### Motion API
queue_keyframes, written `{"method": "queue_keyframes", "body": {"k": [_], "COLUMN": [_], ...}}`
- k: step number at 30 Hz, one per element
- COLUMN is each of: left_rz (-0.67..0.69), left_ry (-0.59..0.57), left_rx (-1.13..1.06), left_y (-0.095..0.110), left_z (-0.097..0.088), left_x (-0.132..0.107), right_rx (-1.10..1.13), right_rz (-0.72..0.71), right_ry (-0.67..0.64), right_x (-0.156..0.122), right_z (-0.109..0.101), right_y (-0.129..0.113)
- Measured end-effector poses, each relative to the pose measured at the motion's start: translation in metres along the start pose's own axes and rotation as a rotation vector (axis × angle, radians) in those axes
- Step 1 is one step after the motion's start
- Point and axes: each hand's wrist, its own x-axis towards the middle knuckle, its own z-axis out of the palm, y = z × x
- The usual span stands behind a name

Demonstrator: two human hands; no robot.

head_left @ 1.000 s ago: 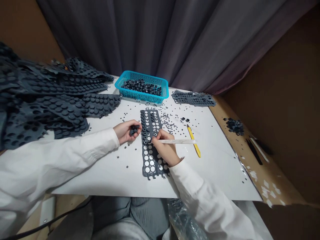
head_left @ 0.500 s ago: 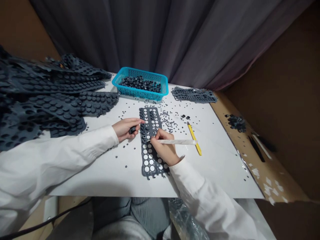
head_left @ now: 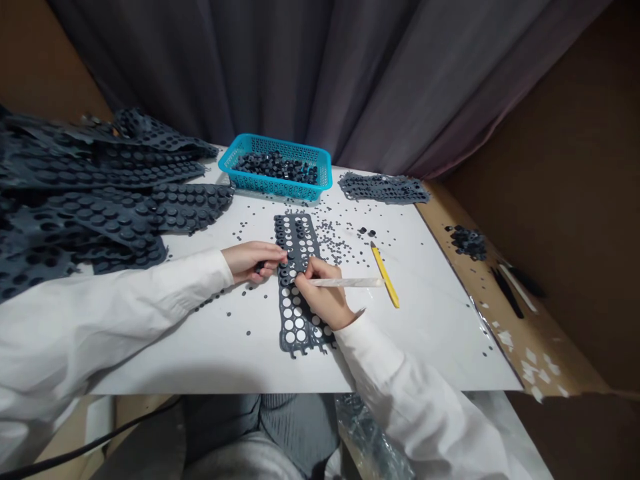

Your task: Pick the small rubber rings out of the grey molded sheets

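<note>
Punched grey rubber sheet (head_left: 283,313) lying flat on the white board (head_left: 430,340) of the surface, near the front edge and slightly left of centre, its long axis running front to back. Near end: round holes mostly open. Far end: dark round pieces seated in many of the holes.

Left hand (head_left: 249,261) in from the left side, grip narrow, pinching a small dark rubber piece (head_left: 261,267), partly hidden by the fingers, just off the sheet's left edge. Right hand (head_left: 324,295) over the middle of the sheet, grip narrow around a pale flat strip (head_left: 347,282), the strip's free end pointing right and stopping just beside a yellow stick (head_left: 385,280). Strip's other end hidden under the fingers.

Worth keeping, as a matter of handling: the sheet pinned flat right next to the hole in work, each piece squared to its hole before any pressure, and the strip's hidden end clear of seated neighbours.

Around all this, a blue plastic basket (head_left: 275,190) of dark rubber pieces (head_left: 277,168) near the far edge; a heap of studded rubber sheets (head_left: 115,213) over the left edge; a second rubber sheet (head_left: 383,188) near the far right corner; small dark discs (head_left: 335,243) scattered over the board; a small pile of dark pieces (head_left: 467,242) and slim black tools (head_left: 507,293) on the brown right margin.
</note>
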Motion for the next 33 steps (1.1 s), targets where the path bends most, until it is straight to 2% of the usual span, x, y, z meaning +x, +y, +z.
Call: {"method": "queue_keyframes", "body": {"k": [4,8,11,18,20,22,25,27,28,30,33], "left_rz": [0.284,0.522,0.593,0.595,0.621,0.623,0.549,0.454,0.394,0.251,0.032], "left_ry": [-0.050,-0.139,-0.182,-0.354,-0.326,-0.236,0.027,0.203,0.255,0.255,0.169], "left_rx": [0.576,0.954,1.019,1.136,1.086,1.015,0.836,0.599,0.444,0.124,-0.246], "left_y": [-0.001,0.001,0.004,0.015,0.014,0.011,0.010,0.012,0.013,0.015,0.016], "left_z": [-0.001,-0.001,0.002,0.009,0.009,0.005,-0.005,-0.012,-0.015,-0.019,-0.019], "left_x": [-0.001,0.001,0.005,0.015,0.014,0.010,0.003,0.001,0.000,0.000,-0.002], "right_rx": [-0.001,0.009,0.025,0.006,0.001,-0.007,-0.014,-0.006,0.002,0.015,0.017], "right_rz": [0.008,0.000,-0.006,-0.005,-0.006,0.001,0.005,0.011,0.017,0.039,0.081], "right_ry": [-0.010,-0.019,-0.021,-0.016,-0.018,-0.013,-0.009,-0.013,-0.015,-0.004,0.027], "right_x": [0.000,0.000,0.000,0.000,-0.001,-0.001,-0.001,-0.001,-0.001,0.000,0.001], "right_z": [0.000,0.000,0.000,0.000,0.000,0.000,0.001,0.000,0.000,-0.001,-0.002], "right_y": [0.000,0.001,0.001,0.001,0.001,0.002,0.001,0.001,0.000,-0.001,-0.004]}}
